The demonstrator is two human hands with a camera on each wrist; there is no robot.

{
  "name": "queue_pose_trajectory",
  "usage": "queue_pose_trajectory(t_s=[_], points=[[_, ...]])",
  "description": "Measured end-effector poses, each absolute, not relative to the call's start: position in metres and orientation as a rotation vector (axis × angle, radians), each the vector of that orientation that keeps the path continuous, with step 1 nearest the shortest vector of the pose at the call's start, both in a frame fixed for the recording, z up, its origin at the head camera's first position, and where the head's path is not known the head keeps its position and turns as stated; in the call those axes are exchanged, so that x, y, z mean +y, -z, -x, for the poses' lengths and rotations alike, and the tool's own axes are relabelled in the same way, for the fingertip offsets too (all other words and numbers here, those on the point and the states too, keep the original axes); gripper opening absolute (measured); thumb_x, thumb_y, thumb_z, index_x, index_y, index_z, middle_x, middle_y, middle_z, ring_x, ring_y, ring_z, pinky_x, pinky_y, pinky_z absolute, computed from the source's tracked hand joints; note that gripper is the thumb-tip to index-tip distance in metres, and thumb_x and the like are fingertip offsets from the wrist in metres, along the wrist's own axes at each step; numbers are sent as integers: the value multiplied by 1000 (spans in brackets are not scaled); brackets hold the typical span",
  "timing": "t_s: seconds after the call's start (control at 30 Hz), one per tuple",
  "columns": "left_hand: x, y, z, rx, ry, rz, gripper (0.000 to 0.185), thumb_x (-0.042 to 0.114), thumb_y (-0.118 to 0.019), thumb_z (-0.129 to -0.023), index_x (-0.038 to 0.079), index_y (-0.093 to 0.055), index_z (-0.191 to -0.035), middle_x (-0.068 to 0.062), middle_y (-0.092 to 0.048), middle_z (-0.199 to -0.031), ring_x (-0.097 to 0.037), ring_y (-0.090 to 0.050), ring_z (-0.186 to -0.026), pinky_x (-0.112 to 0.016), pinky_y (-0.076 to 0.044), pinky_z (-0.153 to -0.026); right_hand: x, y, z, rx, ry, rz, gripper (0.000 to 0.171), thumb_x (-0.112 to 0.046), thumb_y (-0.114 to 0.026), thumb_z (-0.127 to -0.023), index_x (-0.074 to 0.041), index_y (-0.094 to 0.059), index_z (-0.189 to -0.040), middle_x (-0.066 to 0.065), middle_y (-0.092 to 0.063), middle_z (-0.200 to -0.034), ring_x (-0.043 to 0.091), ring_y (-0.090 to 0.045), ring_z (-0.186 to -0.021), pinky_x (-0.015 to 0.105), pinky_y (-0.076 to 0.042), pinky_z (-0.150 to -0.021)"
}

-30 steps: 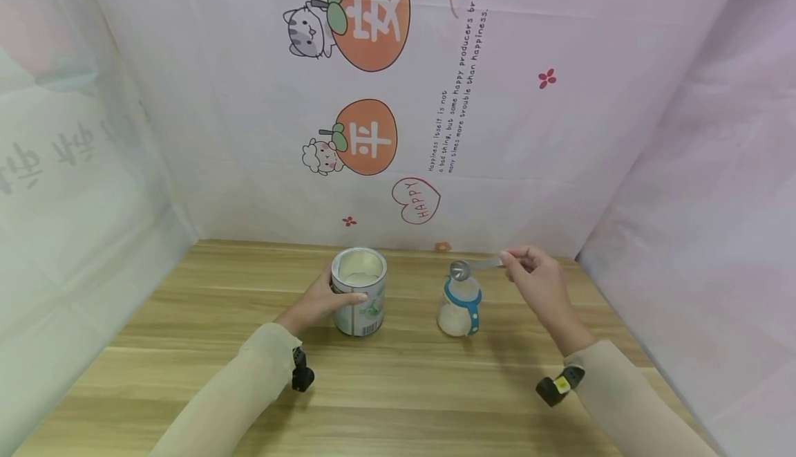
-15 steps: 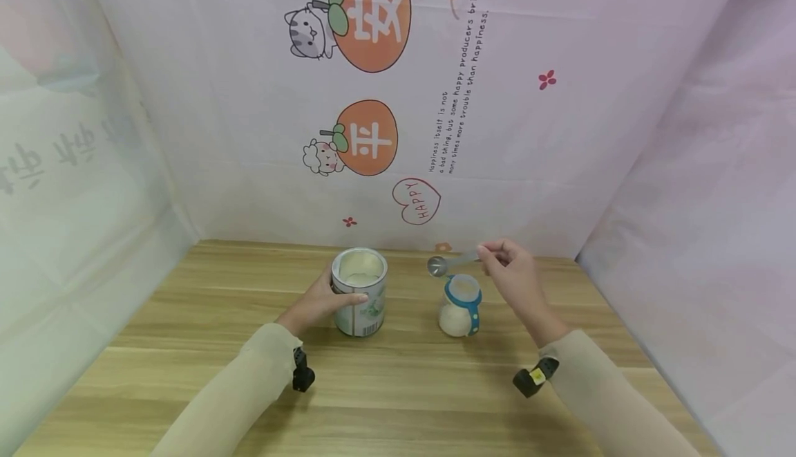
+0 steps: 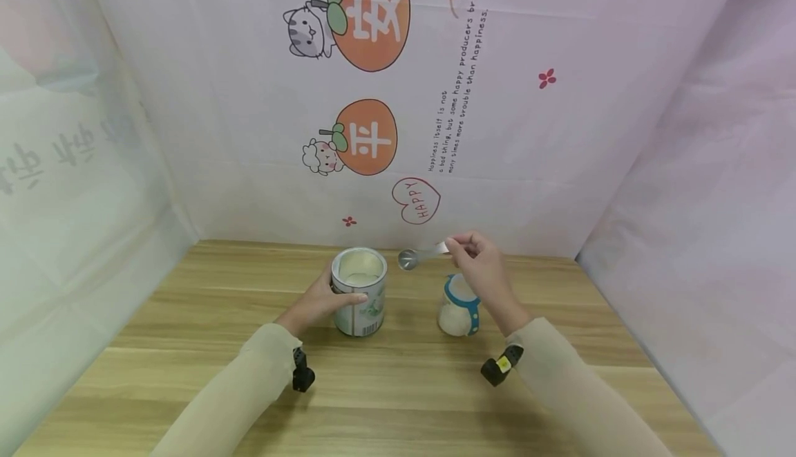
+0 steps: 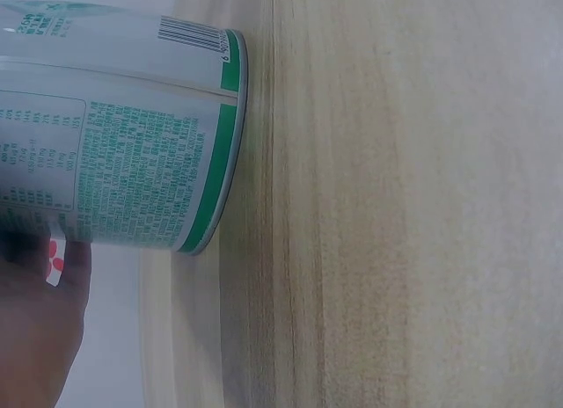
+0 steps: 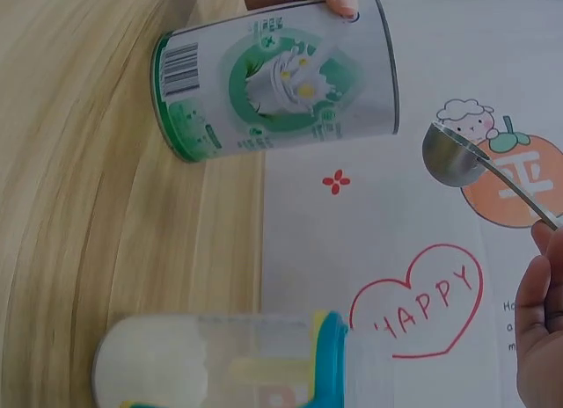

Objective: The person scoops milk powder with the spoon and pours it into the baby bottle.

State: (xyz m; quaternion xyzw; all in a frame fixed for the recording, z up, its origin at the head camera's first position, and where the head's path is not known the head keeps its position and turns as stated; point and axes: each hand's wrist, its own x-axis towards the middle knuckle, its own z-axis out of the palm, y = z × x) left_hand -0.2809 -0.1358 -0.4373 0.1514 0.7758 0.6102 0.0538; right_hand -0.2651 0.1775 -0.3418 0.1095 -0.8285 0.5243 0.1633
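Left hand (image 3: 317,299) wraps its fingers round the side of an open tin (image 3: 358,291) with white powder inside, standing upright on the wooden table (image 3: 186,319), left of centre. Just right of the tin's rim, a metal spoon (image 3: 418,257) hangs in the air between tin and bottle, bowl pointing left. Right hand (image 3: 481,270) pinches the spoon's handle, hovering above a small bottle (image 3: 458,310) with a blue collar, powder in its bottom, upright on the table near the tin. Printed cloth backdrop (image 3: 398,97) behind.
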Motion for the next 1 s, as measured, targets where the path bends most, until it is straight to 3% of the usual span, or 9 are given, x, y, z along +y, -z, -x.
queue_pose_trajectory(t_s=[0.23,0.57,1.0], points=[[-137,436,278,2352,-1857,-445,99,35,-84,-83,32,-19,-157,-8,-40,-150,-33,-36,-140,-62,-23,-114,155,339,270,-2307,-1573,-436,25,-28,-65,-100,-4,-66,-107,21,-67,-95,24,-63,-83,23,-54,-71],[-137,437,281,2339,-1878,-462,98,34,-85,-82,32,-20,-156,-8,-41,-149,-32,-37,-139,-61,-24,-113,127,342,278,-2247,-1548,-552,18,-19,-67,-99,-1,-67,-101,15,-69,-89,23,-65,-78,23,-53,-68],[-136,436,280,2373,-1858,-448,95,36,-85,-82,30,-25,-155,-5,-43,-149,-30,-38,-138,-62,-23,-113,102,349,284,-2332,-1381,-632,12,-15,-69,-97,-3,-69,-99,9,-71,-84,15,-54,-64,22,-42,-52]])
